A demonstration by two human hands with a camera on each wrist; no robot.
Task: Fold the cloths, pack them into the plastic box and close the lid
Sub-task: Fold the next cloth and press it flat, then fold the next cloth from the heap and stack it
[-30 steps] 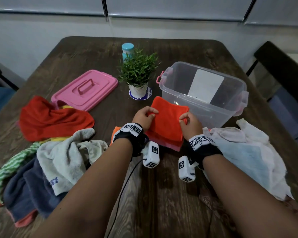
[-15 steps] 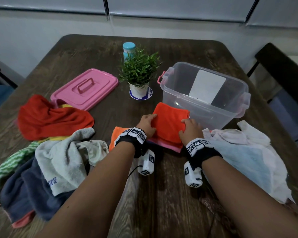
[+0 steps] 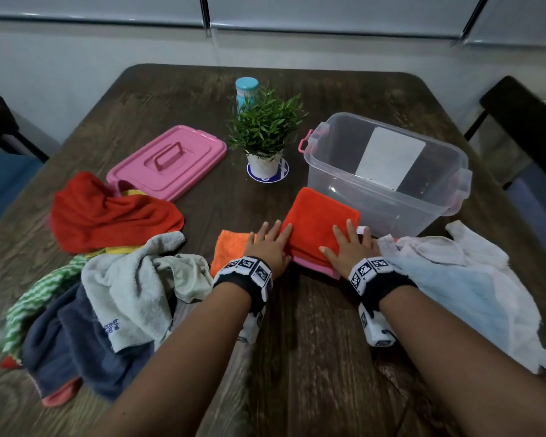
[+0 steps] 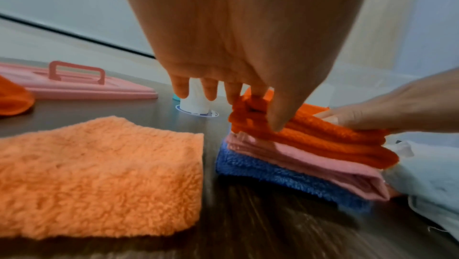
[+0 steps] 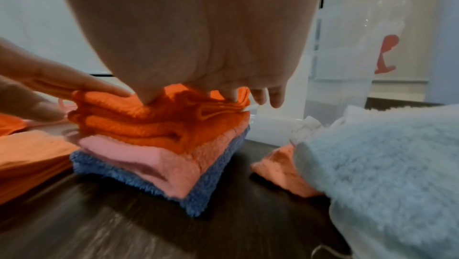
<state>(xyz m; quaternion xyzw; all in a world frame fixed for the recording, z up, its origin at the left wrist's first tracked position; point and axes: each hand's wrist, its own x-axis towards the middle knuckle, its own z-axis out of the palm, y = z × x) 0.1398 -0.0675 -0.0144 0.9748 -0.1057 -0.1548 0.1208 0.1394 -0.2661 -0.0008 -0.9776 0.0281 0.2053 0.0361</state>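
A folded orange-red cloth (image 3: pixel 316 219) tops a stack on a pink cloth (image 4: pixel 310 163) and a blue cloth (image 5: pixel 203 194), right in front of the clear plastic box (image 3: pixel 388 197). My left hand (image 3: pixel 267 244) lies with straight fingers on the stack's left edge, thumb against its side. My right hand (image 3: pixel 349 247) presses flat on the right part of the cloth. The box holds only a white sheet and stands open. Its pink lid (image 3: pixel 167 162) lies flat at the back left.
A light orange cloth (image 3: pixel 230 247) lies left of the stack. Loose red (image 3: pixel 108 212), grey (image 3: pixel 139 288) and navy cloths pile at the left, white and pale blue ones (image 3: pixel 454 279) at the right. A potted plant (image 3: pixel 265 134) and a bottle (image 3: pixel 246 89) stand behind.
Both hands held the orange-red cloth by its sides with curled fingers; now it lies on the stack and the hands have flattened onto it with fingers straight.
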